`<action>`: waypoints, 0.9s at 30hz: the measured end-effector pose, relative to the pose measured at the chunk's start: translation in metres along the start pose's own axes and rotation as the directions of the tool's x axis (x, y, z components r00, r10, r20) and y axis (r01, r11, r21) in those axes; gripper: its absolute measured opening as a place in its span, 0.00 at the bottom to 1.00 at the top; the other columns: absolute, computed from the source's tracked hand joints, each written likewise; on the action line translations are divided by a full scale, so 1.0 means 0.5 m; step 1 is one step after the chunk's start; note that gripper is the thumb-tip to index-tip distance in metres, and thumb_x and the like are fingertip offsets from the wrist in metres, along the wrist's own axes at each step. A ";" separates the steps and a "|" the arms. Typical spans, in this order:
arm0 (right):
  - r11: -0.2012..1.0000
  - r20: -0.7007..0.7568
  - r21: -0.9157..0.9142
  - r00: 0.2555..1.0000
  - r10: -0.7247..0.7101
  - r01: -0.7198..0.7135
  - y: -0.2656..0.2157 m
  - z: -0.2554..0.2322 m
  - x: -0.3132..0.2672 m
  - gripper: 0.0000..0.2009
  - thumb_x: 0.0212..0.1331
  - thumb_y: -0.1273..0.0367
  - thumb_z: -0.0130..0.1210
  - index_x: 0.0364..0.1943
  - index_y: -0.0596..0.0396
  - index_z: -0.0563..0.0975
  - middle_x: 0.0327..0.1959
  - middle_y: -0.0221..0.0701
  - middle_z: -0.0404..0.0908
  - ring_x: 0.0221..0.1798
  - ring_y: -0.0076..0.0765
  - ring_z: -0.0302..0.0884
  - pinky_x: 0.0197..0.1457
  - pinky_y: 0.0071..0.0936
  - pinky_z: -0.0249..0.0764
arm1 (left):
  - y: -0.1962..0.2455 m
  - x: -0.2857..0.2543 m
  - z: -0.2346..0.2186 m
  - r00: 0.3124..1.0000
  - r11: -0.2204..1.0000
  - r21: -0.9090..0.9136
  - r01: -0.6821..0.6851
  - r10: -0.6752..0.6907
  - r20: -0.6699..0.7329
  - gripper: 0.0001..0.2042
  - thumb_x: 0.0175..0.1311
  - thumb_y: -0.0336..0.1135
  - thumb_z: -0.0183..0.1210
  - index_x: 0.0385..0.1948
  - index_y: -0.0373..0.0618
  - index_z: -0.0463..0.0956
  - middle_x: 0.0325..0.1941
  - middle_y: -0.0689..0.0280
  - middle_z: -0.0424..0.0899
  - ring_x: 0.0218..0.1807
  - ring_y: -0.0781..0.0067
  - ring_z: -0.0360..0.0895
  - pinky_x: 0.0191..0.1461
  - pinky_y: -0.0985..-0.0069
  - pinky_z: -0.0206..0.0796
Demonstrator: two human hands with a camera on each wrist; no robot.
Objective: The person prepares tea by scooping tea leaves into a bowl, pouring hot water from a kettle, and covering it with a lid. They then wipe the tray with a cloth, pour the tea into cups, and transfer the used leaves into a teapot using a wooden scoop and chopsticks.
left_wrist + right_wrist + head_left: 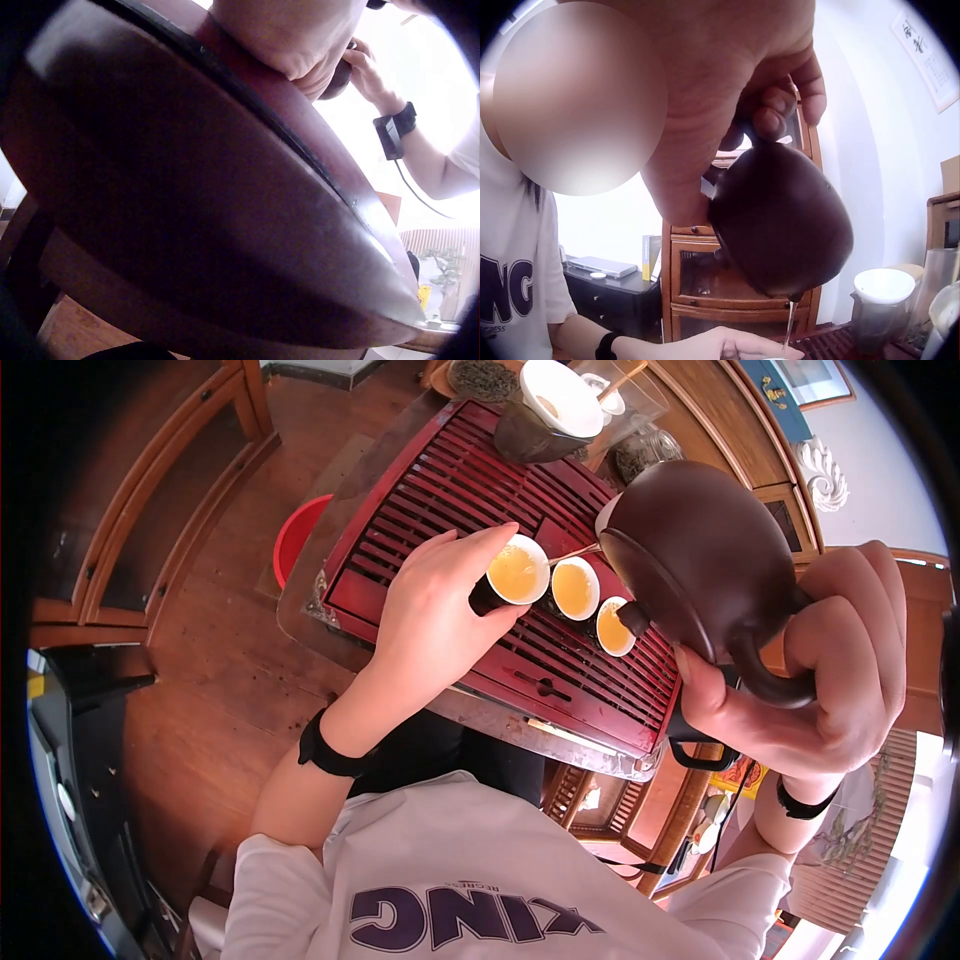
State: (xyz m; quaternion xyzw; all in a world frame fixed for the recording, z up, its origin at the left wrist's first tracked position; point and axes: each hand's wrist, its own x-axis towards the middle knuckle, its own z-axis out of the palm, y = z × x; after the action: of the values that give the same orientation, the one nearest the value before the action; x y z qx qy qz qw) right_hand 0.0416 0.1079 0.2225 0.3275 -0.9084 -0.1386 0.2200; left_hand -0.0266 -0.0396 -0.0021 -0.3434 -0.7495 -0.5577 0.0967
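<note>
A dark brown teapot [700, 555] is tilted in the right hand [840, 670], whose fingers grip its handle while the thumb reaches toward the lid. From its spout a thin stream falls, visible in the right wrist view below the teapot [784, 217]. The left hand [435, 605] holds a small dark cup with a white inside [515, 570] between thumb and fingers, yellow liquid in it. Beside it on the red slatted tray [400, 565] stand a second cup [575, 589] and a third cup [616, 627], both with yellow liquid.
At the tray's far end stands a dark glass vessel [535, 440] with a white strainer bowl [560, 395] on top. A glass jar [645, 452] and a dish of dark leaves [484, 378] are near it. A red bucket [298, 538] is on the floor left of the tray.
</note>
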 end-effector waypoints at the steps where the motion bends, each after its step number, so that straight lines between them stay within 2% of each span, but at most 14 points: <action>1: 1.000 -0.080 0.011 0.997 0.003 -0.002 0.006 0.007 -0.009 0.25 0.40 0.62 0.73 0.18 0.53 0.62 0.22 0.35 0.68 0.22 0.35 0.60 0.24 0.28 0.56 | 0.000 0.000 0.000 1.000 1.000 0.006 -0.010 0.010 -0.004 0.30 0.45 0.28 0.72 0.56 0.39 0.75 0.53 0.56 0.83 0.53 0.57 0.81 0.65 0.59 0.67; 2: 1.000 -0.159 0.022 0.987 0.007 -0.003 0.009 0.011 -0.014 0.25 0.41 0.61 0.73 0.18 0.53 0.62 0.22 0.35 0.68 0.22 0.35 0.60 0.24 0.28 0.56 | 0.001 0.000 0.000 1.000 1.000 0.006 -0.010 0.010 -0.006 0.30 0.45 0.28 0.72 0.56 0.39 0.75 0.53 0.56 0.83 0.53 0.57 0.81 0.65 0.59 0.67; 5: 1.000 -0.098 -0.007 0.995 0.022 -0.023 0.005 0.000 -0.013 0.26 0.43 0.60 0.73 0.18 0.52 0.61 0.22 0.35 0.68 0.23 0.35 0.60 0.24 0.28 0.56 | 0.002 -0.001 0.000 1.000 1.000 0.012 -0.015 0.015 -0.020 0.30 0.45 0.28 0.72 0.55 0.39 0.75 0.53 0.56 0.83 0.53 0.57 0.81 0.64 0.59 0.68; 7: 1.000 -0.105 -0.016 0.994 0.008 -0.010 0.007 0.003 -0.016 0.26 0.43 0.60 0.72 0.19 0.52 0.60 0.22 0.35 0.68 0.23 0.35 0.60 0.24 0.29 0.56 | 0.001 -0.002 0.000 1.000 1.000 0.001 0.018 -0.018 -0.005 0.31 0.44 0.26 0.73 0.57 0.43 0.77 0.54 0.57 0.83 0.56 0.55 0.79 0.61 0.63 0.70; 18: 0.999 -0.128 -0.042 0.992 -0.015 0.010 0.005 0.014 -0.028 0.25 0.45 0.60 0.72 0.20 0.51 0.61 0.22 0.34 0.68 0.23 0.36 0.60 0.24 0.30 0.55 | 0.001 -0.001 -0.001 1.000 1.000 0.002 0.009 -0.009 -0.008 0.31 0.44 0.27 0.73 0.57 0.43 0.76 0.54 0.58 0.83 0.56 0.54 0.79 0.61 0.63 0.70; 27: 0.999 -0.142 -0.008 0.989 -0.034 0.033 0.006 0.026 -0.039 0.26 0.45 0.59 0.74 0.21 0.50 0.61 0.24 0.35 0.71 0.24 0.36 0.62 0.25 0.29 0.57 | 0.000 -0.001 -0.001 1.000 1.000 -0.007 0.007 -0.007 -0.007 0.31 0.44 0.28 0.74 0.56 0.42 0.77 0.54 0.58 0.83 0.56 0.54 0.79 0.62 0.62 0.70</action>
State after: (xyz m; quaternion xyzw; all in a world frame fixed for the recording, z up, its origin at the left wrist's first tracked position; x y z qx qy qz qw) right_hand 0.0469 0.1241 0.2063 0.3512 -0.8844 -0.1212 0.2825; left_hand -0.0265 -0.0402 -0.0021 -0.3390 -0.7484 -0.5618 0.0962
